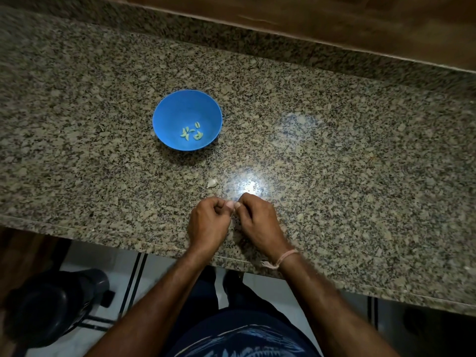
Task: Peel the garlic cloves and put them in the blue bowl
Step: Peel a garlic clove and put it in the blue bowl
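**Peeling in progress: one clove in the hands, one waiting**

Surface (334, 150): speckled granite, running from the left edge to the right edge of the view, with bright glare just beyond the hands.

Blue bowl (164, 109): upright, left of centre, about midway between the near and far edges. It is well apart from the hands. Judged reason: it is within a forward reach but out of the way of falling skins.

Left hand (207, 222) and right hand (257, 222): both are over the surface just inside the near edge, forearms crossing that edge and converging. Knuckles face up, fingers are curled in, and the thumbs meet tip to tip. Working this low would let scraps drop onto the surface rather than into the bowl. A thread band (286, 258) circles the right wrist.

Loose clove (212, 183): pale, skin apparently still on. It lies between bowl and hands, nearer the hands, probably next in line.

Peeled cloves (192, 131): a small cluster lies on the bowl floor, toward its near side. The count is uncertain, roughly half a dozen.

Held clove (232, 204): only a pale sliver shows where the thumbs meet, and both hands pinch it. Most of it is hidden, so how much skin remains cannot be told. Judged step: stripping the skin, with the bowl drop not yet made.
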